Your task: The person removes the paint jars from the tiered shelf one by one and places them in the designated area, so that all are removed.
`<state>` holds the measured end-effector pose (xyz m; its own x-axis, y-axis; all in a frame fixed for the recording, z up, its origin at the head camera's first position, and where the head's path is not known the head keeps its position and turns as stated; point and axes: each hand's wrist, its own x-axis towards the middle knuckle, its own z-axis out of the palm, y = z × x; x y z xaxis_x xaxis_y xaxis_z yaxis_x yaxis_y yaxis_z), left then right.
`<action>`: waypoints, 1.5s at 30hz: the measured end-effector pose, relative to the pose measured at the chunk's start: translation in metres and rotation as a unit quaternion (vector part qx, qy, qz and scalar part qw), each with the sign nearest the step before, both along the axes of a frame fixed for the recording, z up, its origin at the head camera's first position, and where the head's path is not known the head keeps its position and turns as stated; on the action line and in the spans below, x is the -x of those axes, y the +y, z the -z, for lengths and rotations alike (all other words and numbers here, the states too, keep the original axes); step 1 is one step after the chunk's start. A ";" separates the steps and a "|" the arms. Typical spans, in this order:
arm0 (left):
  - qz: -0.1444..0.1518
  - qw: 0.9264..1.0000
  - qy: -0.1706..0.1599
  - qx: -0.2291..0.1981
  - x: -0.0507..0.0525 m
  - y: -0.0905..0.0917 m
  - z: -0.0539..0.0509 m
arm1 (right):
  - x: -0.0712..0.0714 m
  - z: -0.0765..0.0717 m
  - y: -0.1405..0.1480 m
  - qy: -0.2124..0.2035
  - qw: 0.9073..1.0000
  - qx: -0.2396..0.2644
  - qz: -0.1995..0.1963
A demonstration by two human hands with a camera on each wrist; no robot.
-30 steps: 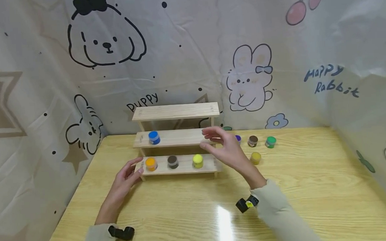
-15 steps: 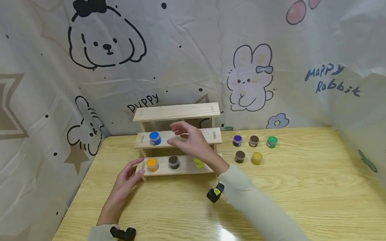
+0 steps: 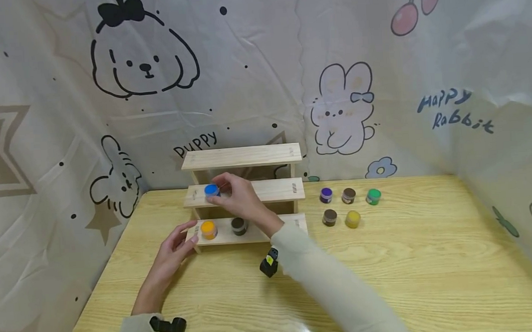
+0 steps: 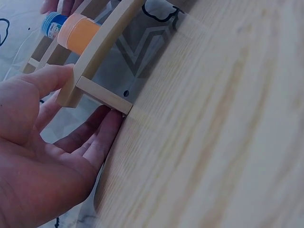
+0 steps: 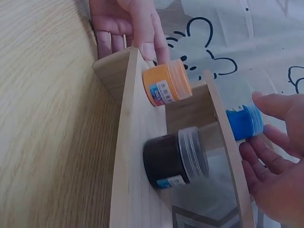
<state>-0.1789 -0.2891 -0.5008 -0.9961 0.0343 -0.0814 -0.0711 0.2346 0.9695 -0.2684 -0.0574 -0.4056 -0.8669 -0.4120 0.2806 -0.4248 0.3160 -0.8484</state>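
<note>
A three-tier wooden shelf (image 3: pixel 267 190) stands at the back of the table. On its middle tier, at the left, is a blue jar (image 3: pixel 211 190); my right hand (image 3: pixel 242 200) has thumb and fingers around it, seen also in the right wrist view, where the hand (image 5: pixel 280 166) pinches the blue jar (image 5: pixel 244 122). My left hand (image 3: pixel 169 259) grips the left end of the bottom tier, thumb on the board's edge in the left wrist view. An orange jar (image 3: pixel 208 230) and a dark jar (image 3: pixel 239 226) sit on that tier. The yellow-green jar is hidden behind my right arm.
Right of the shelf, several jars stand on the table (image 3: pixel 411 258): purple (image 3: pixel 326 195), brown (image 3: pixel 349 195) and green (image 3: pixel 373 196) behind, dark brown (image 3: pixel 329 217) and yellow (image 3: pixel 352 219) in front. A patterned cloth (image 3: pixel 253 86) hangs behind the table.
My right hand has moved left across the middle tier and taken hold of the blue jar. The left hand has stayed at the shelf's left end.
</note>
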 end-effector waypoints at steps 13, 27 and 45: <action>0.003 1.000 0.003 -0.002 0.000 -0.001 0.000 | 0.001 0.003 -0.006 0.019 1.000 -0.008 0.016; -0.001 1.000 -0.008 -0.001 0.001 0.000 -0.001 | -0.014 -0.011 0.017 0.010 0.999 0.032 0.003; 0.006 1.000 0.017 -0.004 0.001 -0.001 0.001 | -0.038 -0.019 0.069 0.027 0.997 0.076 -0.001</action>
